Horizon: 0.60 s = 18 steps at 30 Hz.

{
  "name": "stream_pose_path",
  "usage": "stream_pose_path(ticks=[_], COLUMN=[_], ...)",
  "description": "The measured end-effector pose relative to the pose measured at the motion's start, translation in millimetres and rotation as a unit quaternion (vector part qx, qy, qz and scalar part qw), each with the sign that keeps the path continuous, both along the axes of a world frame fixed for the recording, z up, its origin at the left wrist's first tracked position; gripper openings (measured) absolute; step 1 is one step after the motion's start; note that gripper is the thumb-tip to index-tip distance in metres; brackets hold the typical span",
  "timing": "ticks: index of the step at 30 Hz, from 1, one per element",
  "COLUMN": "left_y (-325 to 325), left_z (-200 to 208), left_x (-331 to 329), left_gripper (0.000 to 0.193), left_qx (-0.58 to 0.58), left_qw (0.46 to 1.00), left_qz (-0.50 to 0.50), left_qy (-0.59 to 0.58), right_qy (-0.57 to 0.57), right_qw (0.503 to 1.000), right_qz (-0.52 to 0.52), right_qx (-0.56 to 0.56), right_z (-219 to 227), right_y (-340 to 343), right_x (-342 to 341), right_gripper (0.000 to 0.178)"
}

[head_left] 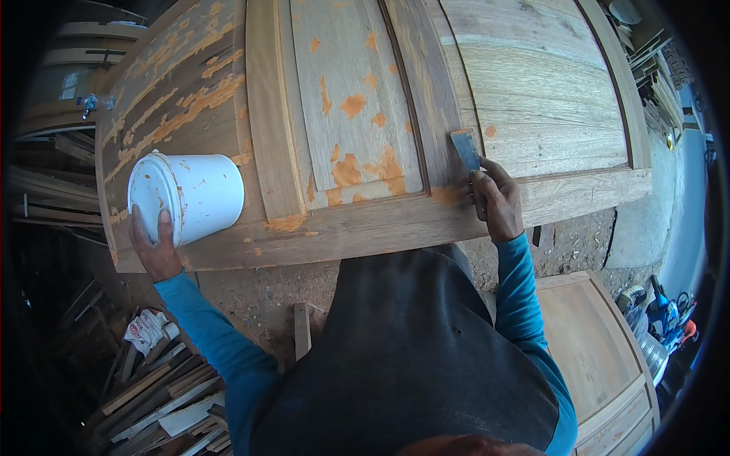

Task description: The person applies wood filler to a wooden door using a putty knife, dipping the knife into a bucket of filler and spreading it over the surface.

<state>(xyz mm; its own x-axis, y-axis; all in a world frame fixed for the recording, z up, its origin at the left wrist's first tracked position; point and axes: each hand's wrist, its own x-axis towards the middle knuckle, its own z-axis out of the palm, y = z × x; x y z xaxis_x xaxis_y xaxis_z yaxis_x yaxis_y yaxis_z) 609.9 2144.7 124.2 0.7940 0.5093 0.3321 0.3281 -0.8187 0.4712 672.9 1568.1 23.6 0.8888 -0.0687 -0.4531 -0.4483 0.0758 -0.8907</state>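
My left hand point(154, 245) grips the lid edge of a white plastic bucket point(209, 194), thumb on the lid face and fingers over the outer rim. Orange smears mark the bucket, which sits at the left of a large wooden panelled door point(426, 228). In my right hand point(499, 199) is a putty knife point(464, 149), its flat metal blade pointing away from me over the door's frame. Close to the blade, an orange filler patch point(447, 195) covers a joint. More orange filler point(352, 105) is spread in patches over the middle and left panels.
Scrap wood point(163, 395) lies piled at the lower left, with stacked boards point(53, 186) beyond. Another panelled door point(589, 342) is at my lower right, beside tools point(669, 311). A clear bottle point(97, 102) is by the door's left edge. I wear a dark apron point(403, 357).
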Motion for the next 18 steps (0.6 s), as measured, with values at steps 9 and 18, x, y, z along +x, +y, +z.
stream_pose_path(ticks=[9,18], left_y=[-35,-50], left_z=[3,8], left_x=[2,7], left_gripper=[0.089,0.087], left_qx=[0.012,-0.071], left_qw=[0.998,0.995], left_qz=[0.016,0.072], left_qy=[0.063,0.015], right_qy=[0.0,0.008], right_qw=[0.994,0.986], right_qz=[0.09,0.16], right_qx=[0.059,0.041], right_z=[18,2], right_y=[-62,-82], right_x=[-39,-48], right_gripper=[0.041,0.042])
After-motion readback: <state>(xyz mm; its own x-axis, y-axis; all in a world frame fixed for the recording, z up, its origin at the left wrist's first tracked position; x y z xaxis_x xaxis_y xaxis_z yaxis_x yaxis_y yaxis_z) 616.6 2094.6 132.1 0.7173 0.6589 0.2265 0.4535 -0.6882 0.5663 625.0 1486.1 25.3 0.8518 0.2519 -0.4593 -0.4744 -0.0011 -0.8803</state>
